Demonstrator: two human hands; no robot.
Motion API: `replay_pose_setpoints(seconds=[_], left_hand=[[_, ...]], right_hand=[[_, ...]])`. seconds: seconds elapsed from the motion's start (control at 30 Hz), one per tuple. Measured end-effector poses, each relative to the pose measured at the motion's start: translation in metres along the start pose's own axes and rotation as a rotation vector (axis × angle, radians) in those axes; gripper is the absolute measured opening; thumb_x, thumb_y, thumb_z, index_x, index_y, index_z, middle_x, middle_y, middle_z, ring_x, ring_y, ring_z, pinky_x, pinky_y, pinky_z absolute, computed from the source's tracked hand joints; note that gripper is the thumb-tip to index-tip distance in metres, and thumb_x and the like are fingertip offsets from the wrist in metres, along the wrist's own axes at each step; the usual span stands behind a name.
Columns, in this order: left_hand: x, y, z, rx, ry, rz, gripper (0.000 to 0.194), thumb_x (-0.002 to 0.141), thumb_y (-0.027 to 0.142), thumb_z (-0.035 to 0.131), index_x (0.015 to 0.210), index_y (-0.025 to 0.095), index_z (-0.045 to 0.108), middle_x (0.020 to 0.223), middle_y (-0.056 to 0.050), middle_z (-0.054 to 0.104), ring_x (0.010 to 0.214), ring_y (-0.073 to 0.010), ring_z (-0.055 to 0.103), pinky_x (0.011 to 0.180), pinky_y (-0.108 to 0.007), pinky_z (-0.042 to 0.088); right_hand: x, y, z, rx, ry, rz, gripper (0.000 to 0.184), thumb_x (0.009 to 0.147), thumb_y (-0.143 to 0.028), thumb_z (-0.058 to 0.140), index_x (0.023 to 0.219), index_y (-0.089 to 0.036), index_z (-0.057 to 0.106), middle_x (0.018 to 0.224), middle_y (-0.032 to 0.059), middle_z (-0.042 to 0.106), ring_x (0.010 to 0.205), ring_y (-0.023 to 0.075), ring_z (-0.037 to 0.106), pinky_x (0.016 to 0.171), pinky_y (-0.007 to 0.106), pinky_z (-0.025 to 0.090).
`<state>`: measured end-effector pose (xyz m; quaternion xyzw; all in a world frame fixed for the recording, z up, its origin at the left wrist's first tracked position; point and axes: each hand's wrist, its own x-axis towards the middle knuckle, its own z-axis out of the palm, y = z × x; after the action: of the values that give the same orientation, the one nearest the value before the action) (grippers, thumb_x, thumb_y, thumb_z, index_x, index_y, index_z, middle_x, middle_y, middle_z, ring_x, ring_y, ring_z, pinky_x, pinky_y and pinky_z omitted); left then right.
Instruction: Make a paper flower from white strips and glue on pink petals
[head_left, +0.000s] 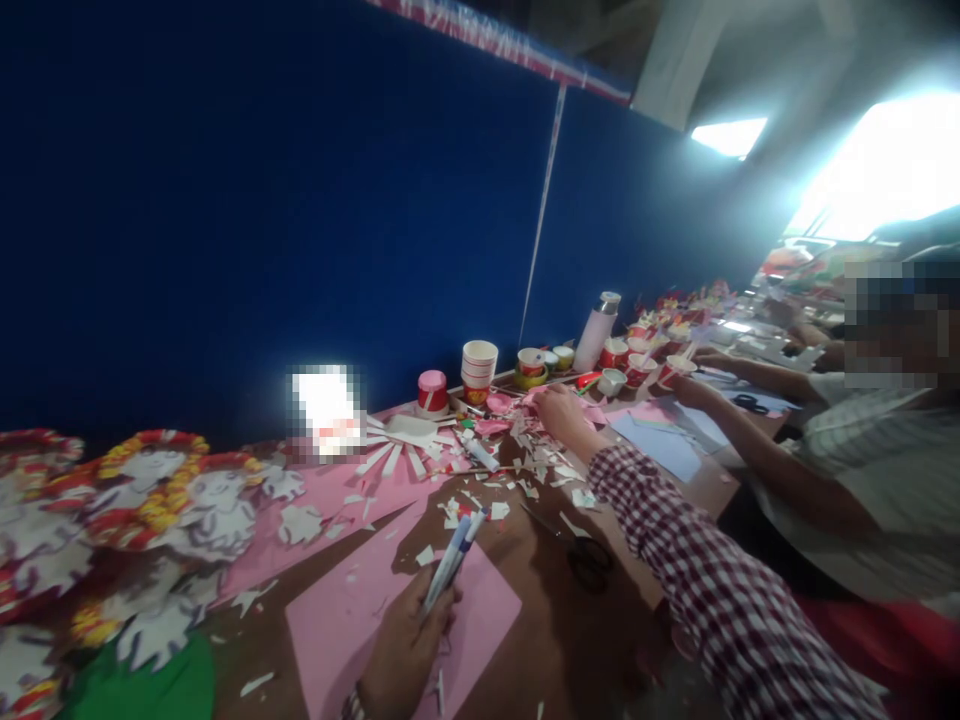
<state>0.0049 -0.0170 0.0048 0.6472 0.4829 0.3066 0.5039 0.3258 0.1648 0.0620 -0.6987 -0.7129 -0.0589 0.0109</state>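
Note:
My left hand point(405, 645) is low in the middle, closed around a blue and white pen point(452, 560) that points up and away. It rests over a pink paper sheet point(345, 620) on the brown table. My right arm, in a checked sleeve point(697, 580), stretches across the table. My right hand point(561, 412) lies among white paper scraps point(525, 470), its fingers curled on a pink paper piece point(525, 400). Black scissors point(586, 558) lie on the table between my two arms.
Red, yellow and white paper flower decorations point(150, 500) cover the table's left. Along the blue wall point(300, 200) stand stacked paper cups point(478, 368), an upturned red cup point(432, 392) and a white bottle point(597, 335). On the right, another person's arm point(750, 440) reaches toward small cups point(637, 365).

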Motion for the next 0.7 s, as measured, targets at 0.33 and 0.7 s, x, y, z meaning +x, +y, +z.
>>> replay_pose_setpoints(seconds=[0.33, 0.7], left_hand=[[0.000, -0.009, 0.002, 0.017, 0.007, -0.020, 0.030, 0.088, 0.046, 0.046, 0.092, 0.020, 0.058, 0.068, -0.001, 0.061, 0.060, -0.0175, 0.059, 0.057, -0.026, 0.048], [0.000, -0.015, 0.001, -0.005, 0.002, -0.046, 0.038, 0.089, 0.051, 0.043, 0.101, 0.018, 0.057, 0.076, -0.002, 0.062, 0.065, -0.0178, 0.061, 0.058, -0.026, 0.051]], right_hand=[[0.016, 0.031, -0.010, 0.490, 0.229, 0.128, 0.034, 0.087, -0.035, 0.049, 0.109, -0.015, 0.066, 0.097, 0.0069, 0.071, 0.084, 0.0197, 0.063, 0.072, 0.026, 0.045], [-0.043, 0.027, -0.003, -0.047, -0.133, 0.025, 0.030, 0.082, -0.025, 0.055, 0.110, -0.016, 0.064, 0.104, 0.0113, 0.068, 0.097, 0.0228, 0.063, 0.077, 0.027, 0.045]])
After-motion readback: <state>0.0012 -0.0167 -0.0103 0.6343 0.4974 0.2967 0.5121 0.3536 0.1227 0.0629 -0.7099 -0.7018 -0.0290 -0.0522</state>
